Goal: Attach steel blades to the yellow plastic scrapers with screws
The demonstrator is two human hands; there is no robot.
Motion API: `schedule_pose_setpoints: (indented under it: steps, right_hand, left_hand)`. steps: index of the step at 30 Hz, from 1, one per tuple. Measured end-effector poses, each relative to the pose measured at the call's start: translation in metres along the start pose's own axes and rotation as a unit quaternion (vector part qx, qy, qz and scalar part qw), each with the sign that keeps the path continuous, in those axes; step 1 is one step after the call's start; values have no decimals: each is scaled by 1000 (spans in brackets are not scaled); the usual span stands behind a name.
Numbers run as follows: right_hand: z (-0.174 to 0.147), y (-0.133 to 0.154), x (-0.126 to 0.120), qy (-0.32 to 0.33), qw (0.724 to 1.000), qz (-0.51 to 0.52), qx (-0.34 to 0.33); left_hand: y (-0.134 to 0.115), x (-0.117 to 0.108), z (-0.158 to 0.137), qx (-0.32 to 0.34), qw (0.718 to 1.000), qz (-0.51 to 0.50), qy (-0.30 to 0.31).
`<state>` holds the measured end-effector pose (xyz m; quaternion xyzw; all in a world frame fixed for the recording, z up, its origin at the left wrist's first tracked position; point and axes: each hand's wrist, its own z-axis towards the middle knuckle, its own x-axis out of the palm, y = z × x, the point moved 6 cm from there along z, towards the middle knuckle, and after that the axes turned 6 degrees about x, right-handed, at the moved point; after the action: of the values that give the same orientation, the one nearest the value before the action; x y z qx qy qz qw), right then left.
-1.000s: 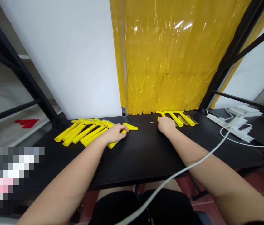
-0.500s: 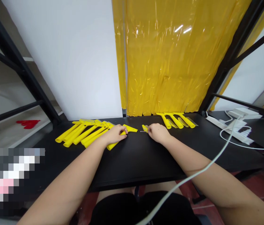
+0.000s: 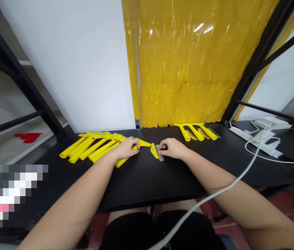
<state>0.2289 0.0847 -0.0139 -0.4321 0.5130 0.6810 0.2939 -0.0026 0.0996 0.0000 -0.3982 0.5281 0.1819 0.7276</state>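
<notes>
My left hand [image 3: 126, 148] is closed round a yellow scraper handle [image 3: 144, 143], whose flat head points right, past my fingers. At the tip of that head sits a small yellow clamp piece [image 3: 154, 151] with tiny metal fittings on it. Along its right side runs a thin metal scraper blade [image 3: 160, 153]. The fingers of my right hand [image 3: 173, 148] are bent in a pinch at the blade's upper right edge. Whether the clamp piece touches the handle's head, I cannot tell.
More yellow scraper handles [image 3: 92, 150] lie in a row at the left. Several yellow scrapers with blades [image 3: 196, 132] lie at the back right. A white power strip [image 3: 256, 142] is at the right, and a white cable [image 3: 222, 190] crosses in front of my right forearm.
My right hand has brought the clamp piece and blade left to the handle's head and turned them, so the blade now shows. My left hand keeps its hold, shifting slightly left.
</notes>
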Motion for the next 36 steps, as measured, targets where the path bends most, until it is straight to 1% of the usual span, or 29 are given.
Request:
schedule_pose_setpoints:
  steps: [5, 9, 13, 17, 19, 20, 22, 24, 25, 26, 28, 30, 34, 36]
  right_hand:
    - [6, -26, -6, 17, 997, -3, 69]
    - [11, -45, -20, -23, 993, -47, 105]
    - [11, -51, -28, -47, 986, -100, 127]
    - [7, -48, -29, -53, 980, -136, 137]
    - [5, -40, -30, -76, 979, -145, 120]
    - [4, -33, -30, -90, 982, -139, 96]
    - [1, -13, -27, -99, 990, -105, 12]
    - [-4, 12, -17, -71, 992, -58, -87]
    - [-7, 22, -12, -58, 990, -44, -119]
    - [-9, 30, -8, -50, 989, -40, -134]
    - [-11, 39, -1, -40, 989, -54, -130]
    - [-10, 42, 4, -25, 991, -73, -108]
    - [-10, 35, 3, 12, 995, -70, -63]
    - [-11, 32, 1, 21, 996, -63, -59]
  left_hand:
    - [-3, -1, -1, -8, 1000, -4, 6]
    - [-1, -1, -2, -13, 1000, -11, -2]
    - [4, 0, -1, -16, 1000, -13, -11]
    - [4, 0, -2, -13, 1000, -13, -15]
    - [3, -1, -2, -16, 1000, -19, -15]
    - [3, -2, -3, -20, 999, -22, -15]
    - [2, -3, -4, -29, 999, -25, -14]
    - [1, -4, -4, -36, 999, -27, -17]
    - [1, -4, -4, -38, 999, -27, -18]
    - [1, -4, -4, -39, 999, -27, -21]
    - [2, -5, -4, -39, 999, -27, -26]
    - [3, -5, -3, -38, 998, -25, -31]
    - [4, -6, -3, -40, 999, -19, -31]
    - [5, -7, -3, -40, 999, -16, -30]
